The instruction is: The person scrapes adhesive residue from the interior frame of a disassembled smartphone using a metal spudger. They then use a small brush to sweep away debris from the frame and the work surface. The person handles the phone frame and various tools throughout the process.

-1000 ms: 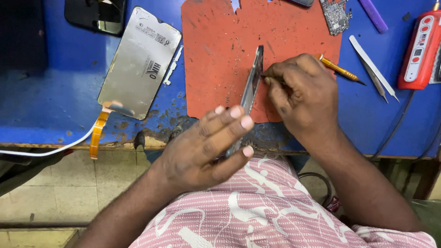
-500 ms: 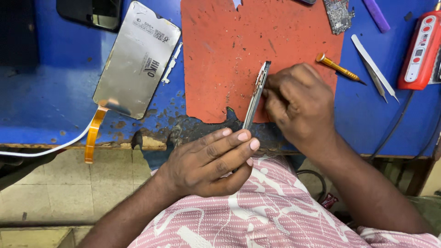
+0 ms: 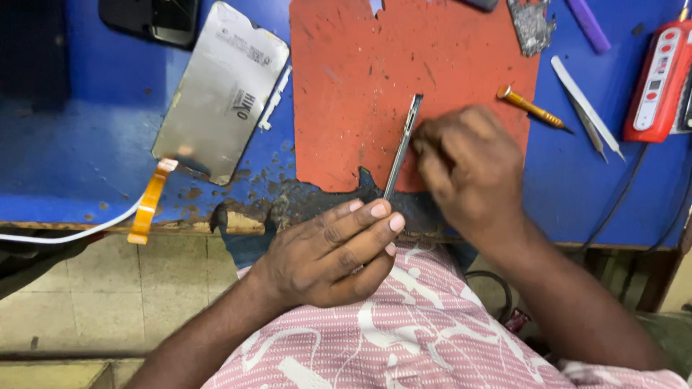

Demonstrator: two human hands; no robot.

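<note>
Thin phone frame (image 3: 401, 148) held on edge, slanting from the red mat (image 3: 346, 86) down past the worn front lip of the blue desk (image 3: 72, 144). Left hand (image 3: 324, 252) closed on its lower end, fingers together and stretched flat along it, fingertips just at the desk edge above a pink patterned garment (image 3: 404, 338). Right hand (image 3: 468, 169) curled with fingers together, pressed against the frame's upper side over the mat; whatever sits between those fingers hidden from view. Left of the mat, a silver display panel (image 3: 220, 90) lying back-up, its orange flex ribbon (image 3: 148, 205) hanging over the desk edge beside a white cable (image 3: 65, 234). Right of the mat, an orange-handled screwdriver (image 3: 532, 108) close to the right hand, then metal tweezers (image 3: 587, 108), then a red tool with a small display (image 3: 659, 79). Near the top, a purple pry tool (image 3: 590, 25) and a grey metal scrap (image 3: 532, 25).
</note>
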